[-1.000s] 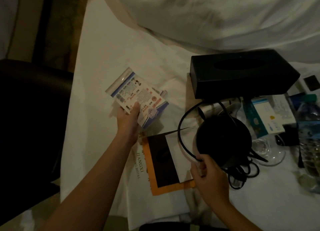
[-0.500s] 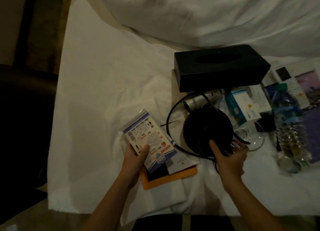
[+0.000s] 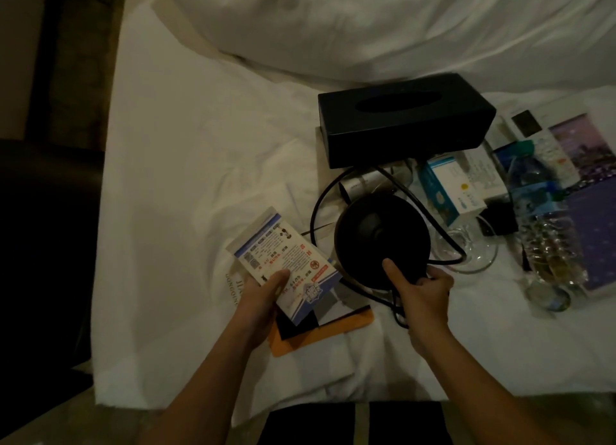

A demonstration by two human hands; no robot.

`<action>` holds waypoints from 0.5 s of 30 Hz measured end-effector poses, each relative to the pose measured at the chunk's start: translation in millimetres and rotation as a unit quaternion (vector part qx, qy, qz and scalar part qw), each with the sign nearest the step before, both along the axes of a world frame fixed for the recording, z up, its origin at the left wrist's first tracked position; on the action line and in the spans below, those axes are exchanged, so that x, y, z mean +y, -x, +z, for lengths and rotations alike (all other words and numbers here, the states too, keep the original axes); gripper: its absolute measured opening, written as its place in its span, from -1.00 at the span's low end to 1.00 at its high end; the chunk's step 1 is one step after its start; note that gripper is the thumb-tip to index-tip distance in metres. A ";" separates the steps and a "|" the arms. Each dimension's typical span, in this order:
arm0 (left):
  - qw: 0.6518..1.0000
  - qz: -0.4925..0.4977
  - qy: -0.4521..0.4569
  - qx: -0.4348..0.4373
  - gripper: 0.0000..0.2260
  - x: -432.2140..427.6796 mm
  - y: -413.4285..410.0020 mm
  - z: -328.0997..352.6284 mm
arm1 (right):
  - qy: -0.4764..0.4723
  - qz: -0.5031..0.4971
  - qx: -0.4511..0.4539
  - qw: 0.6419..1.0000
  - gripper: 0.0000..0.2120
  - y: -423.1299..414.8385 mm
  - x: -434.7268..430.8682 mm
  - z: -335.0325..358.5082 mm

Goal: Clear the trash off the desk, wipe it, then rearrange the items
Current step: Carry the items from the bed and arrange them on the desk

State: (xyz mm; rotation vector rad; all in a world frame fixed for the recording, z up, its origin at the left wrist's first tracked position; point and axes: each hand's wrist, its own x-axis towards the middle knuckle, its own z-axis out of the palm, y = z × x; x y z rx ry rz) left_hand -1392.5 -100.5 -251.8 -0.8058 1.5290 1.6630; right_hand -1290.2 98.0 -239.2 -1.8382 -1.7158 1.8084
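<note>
- Under the left hand [image 3: 263, 299], an orange folder [image 3: 321, 334] lies flat on the white sheet [image 3: 186, 177], with dark and pale papers on top of it.
- The left hand pinches a printed packet [image 3: 283, 261], thumb on its face, and holds it tilted above the folder.
- Just right of it, the right hand [image 3: 423, 294] grips the near rim of a round black kettle base [image 3: 380, 237]. Its thumb lies on top and its fingers curl around the edge.
- The base's black cord [image 3: 312, 217] loops out on the far side.
- Beyond the right hand stands a black tissue box [image 3: 400, 124].
- To that hand's right are a clear glass [image 3: 480, 264] and a water bottle [image 3: 546, 231].
</note>
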 end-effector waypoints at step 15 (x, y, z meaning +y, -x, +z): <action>0.999 0.033 -0.013 -0.003 -0.63 -0.5 -3.3 -1.6 | 0.153 -0.019 0.114 0.981 -0.69 -16.6 27.6 8.6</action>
